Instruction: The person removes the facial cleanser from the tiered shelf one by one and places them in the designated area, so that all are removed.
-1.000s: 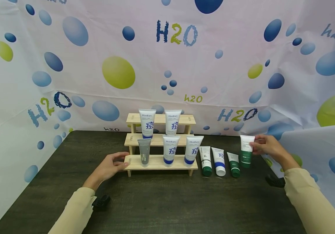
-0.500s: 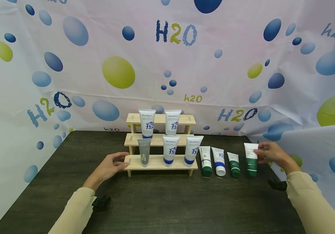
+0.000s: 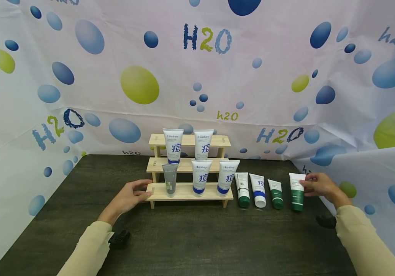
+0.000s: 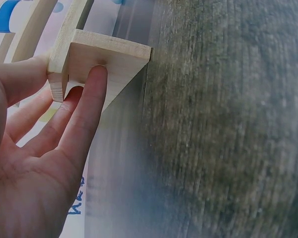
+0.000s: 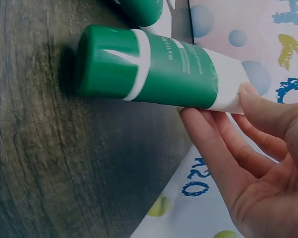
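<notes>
Smooth, faintly creased cloth printed with blue and lime ovals and "H2O" lettering forms the backdrop (image 3: pixel 97 103) behind a dark table (image 3: pixel 183 241) with streaky wood grain. On it stands a wooden rack (image 3: pixel 183 193) of three pale, flat planks stepped like stairs. Four white tubes (image 3: pixel 202 176), wide and flat at the top and tapering to rounded lower ends with blue bands, stand upright on it with a slim grey tube (image 3: pixel 171 180).

The left hand (image 3: pixel 128 197) grips the near end of the lowest plank, thumb on the board and a fingertip against the square-edged support below.

Beyond the rack, a green-capped white tube (image 3: pixel 242 189), a blue-capped tube (image 3: pixel 258 190) and a small green tube (image 3: pixel 276 194) lie side by side. Rightmost, near them, is a glossy green-and-white tube (image 3: pixel 296 195), its flattened white end pinched between the right hand's (image 3: pixel 323 188) thumb and fingers; whether its rounded cap touches the table, I cannot tell.
</notes>
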### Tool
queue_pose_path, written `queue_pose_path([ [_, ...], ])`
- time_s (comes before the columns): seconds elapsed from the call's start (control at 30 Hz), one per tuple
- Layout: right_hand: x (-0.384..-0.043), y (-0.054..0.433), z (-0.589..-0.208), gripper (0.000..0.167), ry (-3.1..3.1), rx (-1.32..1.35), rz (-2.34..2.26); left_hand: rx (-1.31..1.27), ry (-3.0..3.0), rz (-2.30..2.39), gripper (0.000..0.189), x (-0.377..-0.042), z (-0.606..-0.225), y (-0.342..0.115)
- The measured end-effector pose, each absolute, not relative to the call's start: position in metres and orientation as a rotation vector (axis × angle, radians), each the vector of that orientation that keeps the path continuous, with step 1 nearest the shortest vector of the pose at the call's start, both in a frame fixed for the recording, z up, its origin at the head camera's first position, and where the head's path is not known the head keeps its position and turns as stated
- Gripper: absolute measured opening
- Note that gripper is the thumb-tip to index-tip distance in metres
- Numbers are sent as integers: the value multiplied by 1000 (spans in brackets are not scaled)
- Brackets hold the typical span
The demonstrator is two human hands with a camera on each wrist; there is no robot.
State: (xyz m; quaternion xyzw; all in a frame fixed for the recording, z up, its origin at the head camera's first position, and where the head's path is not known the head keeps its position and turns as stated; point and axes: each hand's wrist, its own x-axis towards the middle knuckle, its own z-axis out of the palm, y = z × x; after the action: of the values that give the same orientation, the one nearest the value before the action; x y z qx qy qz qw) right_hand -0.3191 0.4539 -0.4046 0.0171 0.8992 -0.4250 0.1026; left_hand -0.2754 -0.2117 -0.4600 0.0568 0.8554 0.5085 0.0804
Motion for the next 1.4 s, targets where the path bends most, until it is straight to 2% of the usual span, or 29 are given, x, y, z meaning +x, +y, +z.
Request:
queue_pose_path([
  [0.17,-322,453,-412,49,2659,100,-1309,160,2558,1516,57,-275,-460,-212],
  [1.0,-327,446,-450,52,2624,242,-1353,168,2562,1520,57,-276,-462,-212],
  [1.4,-326,449,-450,66,2570,257,-1332,173,2574,1502,58,-275,-461,-212],
])
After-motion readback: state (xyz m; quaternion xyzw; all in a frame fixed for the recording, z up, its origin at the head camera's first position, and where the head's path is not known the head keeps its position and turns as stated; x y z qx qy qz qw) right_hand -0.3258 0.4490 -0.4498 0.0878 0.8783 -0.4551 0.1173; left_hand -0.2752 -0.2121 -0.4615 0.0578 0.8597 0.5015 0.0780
